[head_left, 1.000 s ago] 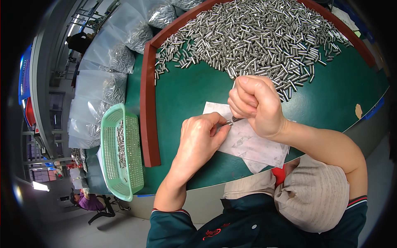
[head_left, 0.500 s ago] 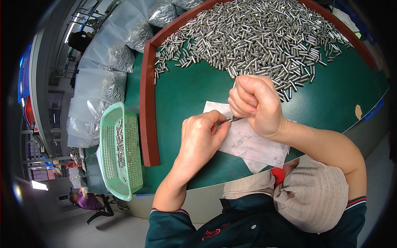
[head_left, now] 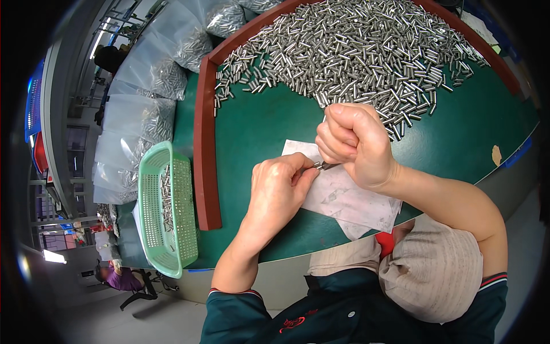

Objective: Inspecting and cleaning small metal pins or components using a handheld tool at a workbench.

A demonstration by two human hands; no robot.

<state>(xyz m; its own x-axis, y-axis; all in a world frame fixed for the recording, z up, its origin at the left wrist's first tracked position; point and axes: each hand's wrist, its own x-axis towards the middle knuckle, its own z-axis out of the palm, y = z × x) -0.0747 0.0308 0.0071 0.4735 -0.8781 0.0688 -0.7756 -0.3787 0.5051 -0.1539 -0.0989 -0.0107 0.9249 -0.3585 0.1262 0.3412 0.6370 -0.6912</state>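
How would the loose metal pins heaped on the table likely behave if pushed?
The metal pins look round, so they would probably roll. Their shiny surfaces suggest they may be slippery. Heaped loosely, they could scatter rather than move together.

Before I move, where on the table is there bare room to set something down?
Bare table: between the brown rail and the left hand; also right of the right hand, below the metal pin pile. Crowded: the pile, and the pale sheet near both hands.
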